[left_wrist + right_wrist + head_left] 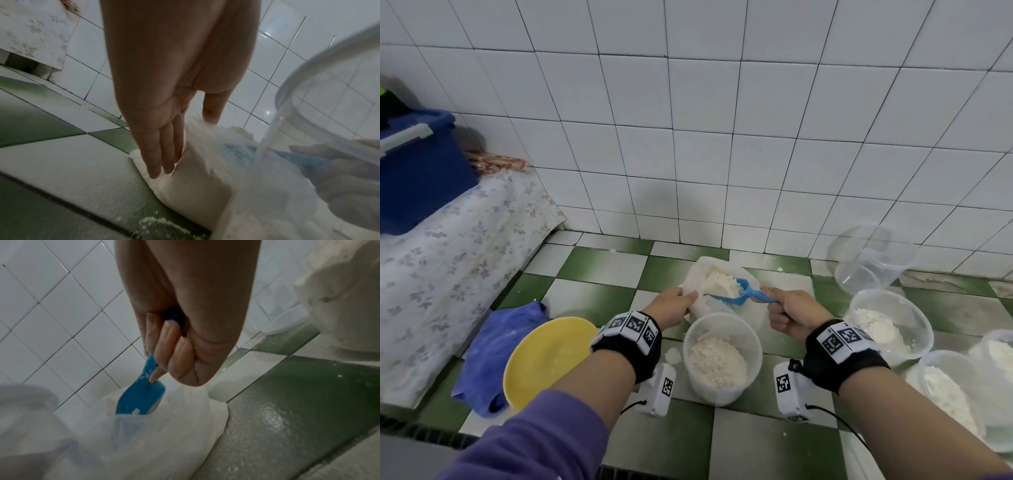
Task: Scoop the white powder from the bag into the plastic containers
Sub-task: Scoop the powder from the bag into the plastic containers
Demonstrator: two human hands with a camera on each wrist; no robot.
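A white plastic bag (700, 305) of white powder stands open on the green and white tiled floor near the wall. My left hand (686, 296) pinches the bag's left rim, with the fingers (164, 154) straight down the bag's (195, 186) outer side and the thumb at its top edge. My right hand (787, 310) grips the handle of a blue scoop (736, 295), whose bowl sits heaped with powder in the bag's mouth. In the right wrist view the fingers (164, 353) curl round the scoop (139, 399). A clear round container (722, 317), about half full of powder, stands just in front of the bag.
Three more clear containers with powder (887, 294) (941, 356) (996, 337) stand at the right, and empty ones (869, 260) lean by the wall. A yellow bowl (548, 356) and blue cloth (493, 349) lie at the left. A floral-covered ledge (448, 257) carries a blue bin (417, 164).
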